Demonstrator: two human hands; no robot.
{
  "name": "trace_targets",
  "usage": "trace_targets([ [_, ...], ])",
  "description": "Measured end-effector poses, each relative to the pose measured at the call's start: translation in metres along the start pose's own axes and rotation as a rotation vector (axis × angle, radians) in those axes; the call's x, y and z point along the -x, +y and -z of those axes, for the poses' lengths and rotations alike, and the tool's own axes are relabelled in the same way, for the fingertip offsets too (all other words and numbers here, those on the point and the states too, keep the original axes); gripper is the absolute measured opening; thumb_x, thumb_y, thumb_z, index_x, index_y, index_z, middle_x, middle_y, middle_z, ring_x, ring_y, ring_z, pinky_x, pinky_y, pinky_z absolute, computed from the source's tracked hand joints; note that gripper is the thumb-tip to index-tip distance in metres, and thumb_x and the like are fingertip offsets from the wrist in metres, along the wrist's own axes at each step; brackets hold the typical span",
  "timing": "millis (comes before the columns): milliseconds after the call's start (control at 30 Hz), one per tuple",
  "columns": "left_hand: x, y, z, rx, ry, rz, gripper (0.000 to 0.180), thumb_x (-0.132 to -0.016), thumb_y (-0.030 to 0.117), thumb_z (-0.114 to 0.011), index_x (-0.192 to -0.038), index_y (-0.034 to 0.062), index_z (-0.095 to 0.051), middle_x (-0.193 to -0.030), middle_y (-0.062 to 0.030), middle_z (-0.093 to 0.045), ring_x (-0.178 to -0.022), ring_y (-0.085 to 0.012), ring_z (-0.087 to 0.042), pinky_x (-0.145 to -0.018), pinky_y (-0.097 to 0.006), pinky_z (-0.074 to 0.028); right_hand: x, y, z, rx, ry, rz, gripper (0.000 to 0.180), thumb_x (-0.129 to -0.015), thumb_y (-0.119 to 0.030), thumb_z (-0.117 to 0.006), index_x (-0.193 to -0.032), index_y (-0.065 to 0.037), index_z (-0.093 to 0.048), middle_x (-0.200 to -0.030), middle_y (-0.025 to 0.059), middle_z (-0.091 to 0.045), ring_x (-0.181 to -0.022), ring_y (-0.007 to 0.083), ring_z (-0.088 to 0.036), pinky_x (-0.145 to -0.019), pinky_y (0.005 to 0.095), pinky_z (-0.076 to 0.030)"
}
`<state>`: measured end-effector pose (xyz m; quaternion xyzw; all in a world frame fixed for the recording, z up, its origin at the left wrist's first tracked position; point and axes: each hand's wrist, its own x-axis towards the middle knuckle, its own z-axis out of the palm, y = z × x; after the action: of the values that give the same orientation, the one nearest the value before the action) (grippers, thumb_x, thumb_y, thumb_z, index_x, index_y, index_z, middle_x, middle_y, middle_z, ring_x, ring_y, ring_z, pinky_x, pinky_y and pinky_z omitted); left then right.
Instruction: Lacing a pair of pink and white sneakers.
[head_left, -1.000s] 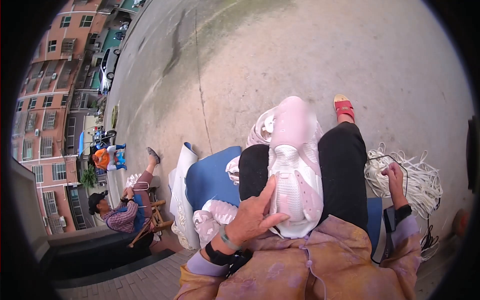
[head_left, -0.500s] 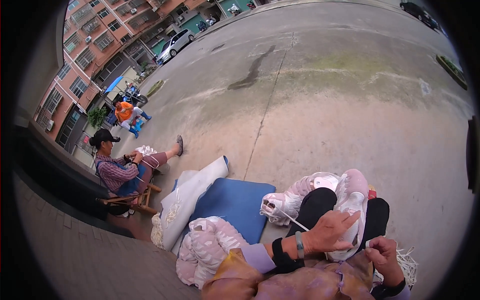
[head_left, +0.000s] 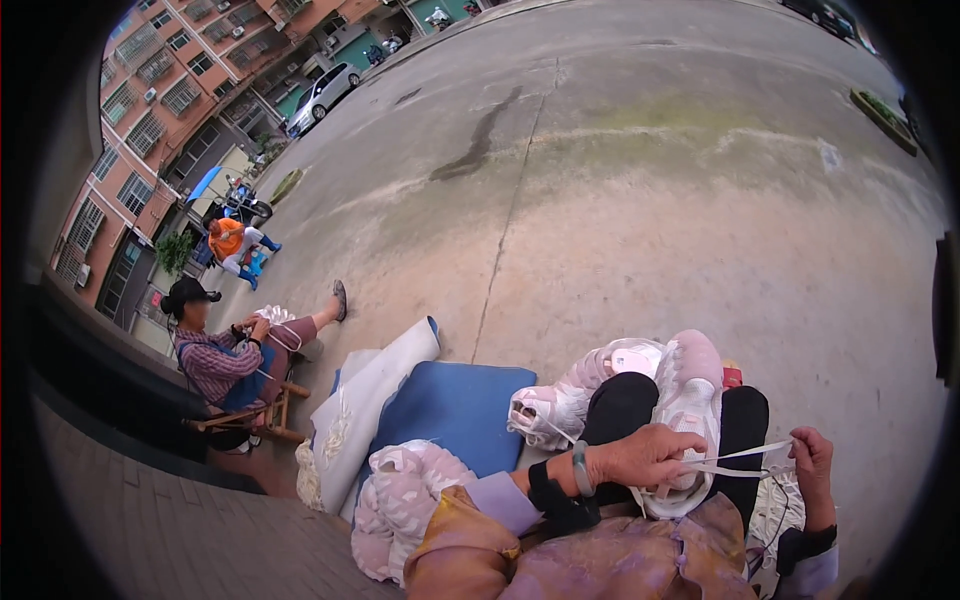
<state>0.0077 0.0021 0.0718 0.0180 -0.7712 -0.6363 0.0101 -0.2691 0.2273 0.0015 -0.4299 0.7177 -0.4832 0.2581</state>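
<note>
Now both hands are nearly closed, pinching a white lace (head_left: 742,454) that stretches between them. The left hand (head_left: 655,456) lies over the near part of a pink-and-white shoe (head_left: 690,388), its fingers bunched around the lace; whether its palm touches the shoe cannot be told. The right hand (head_left: 812,462) is raised off to the side, fingers curled, gripping the lace at its fingertips above heaped white laces (head_left: 772,520). The shoe sits on the lap, between black-clad knees (head_left: 632,400).
</note>
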Motion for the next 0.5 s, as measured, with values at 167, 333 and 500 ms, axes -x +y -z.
trace_targets([
  [167,0.028,0.000,0.033,-0.314,0.108,-0.008,0.010,-0.082,0.010,-0.058,-0.087,0.0026,-0.061,-0.060,-0.0144,-0.056,-0.055,-0.0274,-0.060,-0.054,-0.033,-0.044,0.015,0.131,0.059,0.173,0.313,-0.139,0.007,-0.084,-0.001,-0.051,-0.082,-0.001,-0.057,-0.062,0.0016,-0.050,-0.057,0.0093,-0.048,-0.052,0.0251,-0.038],
  [333,0.031,0.009,0.048,-0.402,0.209,-0.040,0.008,-0.081,0.010,-0.059,-0.080,0.0030,-0.058,-0.060,-0.0144,-0.054,-0.056,-0.0294,-0.058,-0.052,-0.034,-0.041,0.026,0.201,0.074,0.690,0.317,-0.240,0.003,-0.079,0.000,-0.053,-0.078,-0.003,-0.053,-0.063,0.0077,-0.054,-0.061,0.0215,-0.054,-0.057,0.0366,-0.042],
  [500,-0.003,0.011,0.026,-0.303,0.314,-0.090,0.007,-0.081,0.010,-0.059,-0.079,0.0035,-0.057,-0.063,-0.0174,-0.053,-0.058,-0.0319,-0.057,-0.052,-0.037,-0.042,-0.033,0.056,-0.015,0.401,0.196,0.150,0.029,-0.076,-0.005,-0.056,-0.105,0.001,-0.058,-0.102,0.0174,-0.061,-0.099,0.0310,-0.058,-0.087,0.0373,-0.044],
])
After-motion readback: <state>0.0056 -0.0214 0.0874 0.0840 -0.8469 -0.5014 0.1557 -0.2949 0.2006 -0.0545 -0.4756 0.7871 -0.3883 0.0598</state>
